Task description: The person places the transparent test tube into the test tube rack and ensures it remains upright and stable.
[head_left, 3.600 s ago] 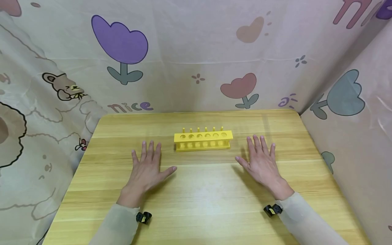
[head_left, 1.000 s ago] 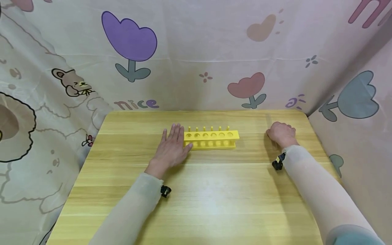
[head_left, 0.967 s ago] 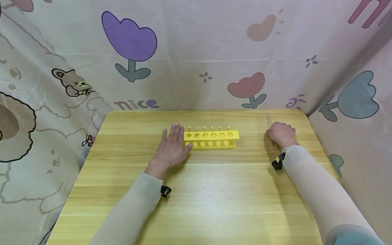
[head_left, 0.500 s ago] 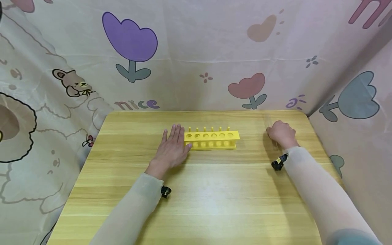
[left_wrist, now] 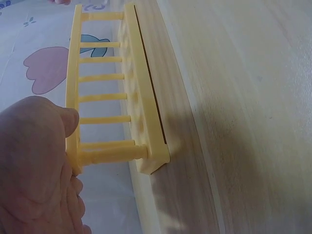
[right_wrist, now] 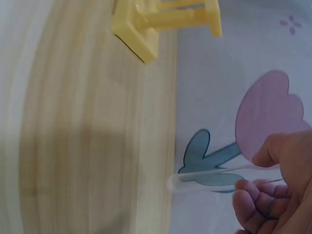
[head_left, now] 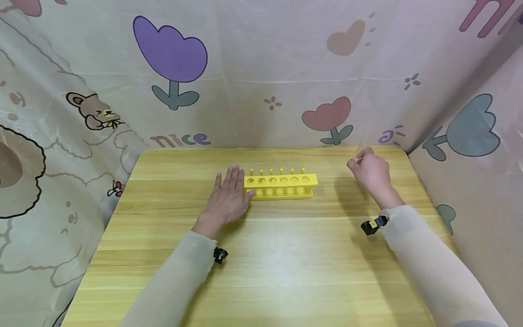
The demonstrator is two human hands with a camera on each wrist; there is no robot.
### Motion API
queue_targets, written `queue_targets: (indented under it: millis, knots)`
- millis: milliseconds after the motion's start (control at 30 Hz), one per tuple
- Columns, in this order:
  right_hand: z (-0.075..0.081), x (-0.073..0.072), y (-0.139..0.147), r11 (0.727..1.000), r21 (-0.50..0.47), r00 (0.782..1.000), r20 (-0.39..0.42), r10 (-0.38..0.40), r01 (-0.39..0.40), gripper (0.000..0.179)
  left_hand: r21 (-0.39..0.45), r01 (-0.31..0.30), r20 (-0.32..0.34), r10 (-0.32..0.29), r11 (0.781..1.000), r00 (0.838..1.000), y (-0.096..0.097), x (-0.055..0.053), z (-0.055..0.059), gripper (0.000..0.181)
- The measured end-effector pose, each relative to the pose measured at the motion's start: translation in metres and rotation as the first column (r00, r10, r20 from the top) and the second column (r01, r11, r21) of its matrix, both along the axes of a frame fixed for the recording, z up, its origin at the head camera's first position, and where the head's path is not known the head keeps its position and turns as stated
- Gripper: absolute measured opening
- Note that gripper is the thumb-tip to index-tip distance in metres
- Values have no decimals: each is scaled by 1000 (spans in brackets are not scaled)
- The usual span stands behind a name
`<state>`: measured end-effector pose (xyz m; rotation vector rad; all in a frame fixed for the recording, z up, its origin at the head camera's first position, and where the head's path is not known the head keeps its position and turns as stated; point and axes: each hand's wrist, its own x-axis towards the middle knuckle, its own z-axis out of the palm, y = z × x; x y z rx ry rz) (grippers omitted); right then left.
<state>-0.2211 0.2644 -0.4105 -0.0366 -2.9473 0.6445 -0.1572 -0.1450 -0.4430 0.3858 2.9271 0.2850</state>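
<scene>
A yellow test tube rack with round holes and a row of pegs along its back stands on the wooden table. My left hand rests at its left end with straight fingers, the thumb against the front. In the left wrist view, that thumb overlaps the edge of the rack's top plate. Right of the rack, my right hand is raised over the table. It pinches a clear test tube between thumb and curled fingers, the rounded end pointing down in the right wrist view.
The wooden table ends at a printed curtain behind it, and more curtain hangs at both sides. Small black cameras are strapped at both wrists, the right wrist camera showing below the sleeve's cuff.
My left hand has moved from the table to the rack's left end and stayed there. The right hand, earlier open, reached to the back right and now lifts the test tube, shifting slightly left.
</scene>
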Motion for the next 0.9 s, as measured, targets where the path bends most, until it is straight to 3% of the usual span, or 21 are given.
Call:
queue_targets:
  millis: [167,500,633,900]
  knots:
    - [-3,6,-11,997,45,995,-69,66,-63,36,6,0,5,0,1000,1000,0,0,-1,78]
    - [-5,12,-18,988,102,984,-121,130,-118,37,1,7,2,-7,1000,1000,0,0,-2,77]
    - [7,15,-23,983,108,971,-172,165,-148,36,7,11,4,-11,1000,1000,0,-1,-1,76]
    - [49,25,-61,971,51,940,-241,240,-235,26,12,11,7,-11,1000,1000,-1,-1,1,76]
